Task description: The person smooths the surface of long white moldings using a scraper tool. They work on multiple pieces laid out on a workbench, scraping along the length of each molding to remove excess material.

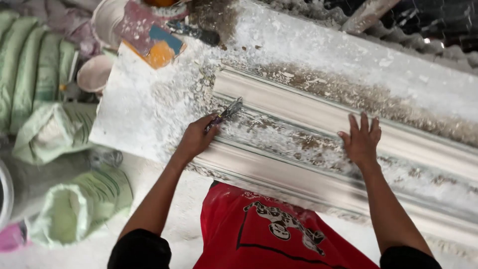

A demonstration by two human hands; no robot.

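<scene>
On the plaster moulding (318, 129), the left hand (195, 139) grips a scraper (226, 112) that could gouge the profile if it slips, while the right hand (361, 142) lies flat, fingers spread.

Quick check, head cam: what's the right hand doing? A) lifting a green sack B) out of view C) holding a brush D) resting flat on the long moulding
D: the right hand lies open, fingers spread, on the long grey moulding, holding nothing; the small scraping tool is in the left hand.

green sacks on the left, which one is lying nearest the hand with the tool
The lower open-mouthed sack, just left of the left hand's forearm; the other sacks lie farther up and left.
</scene>
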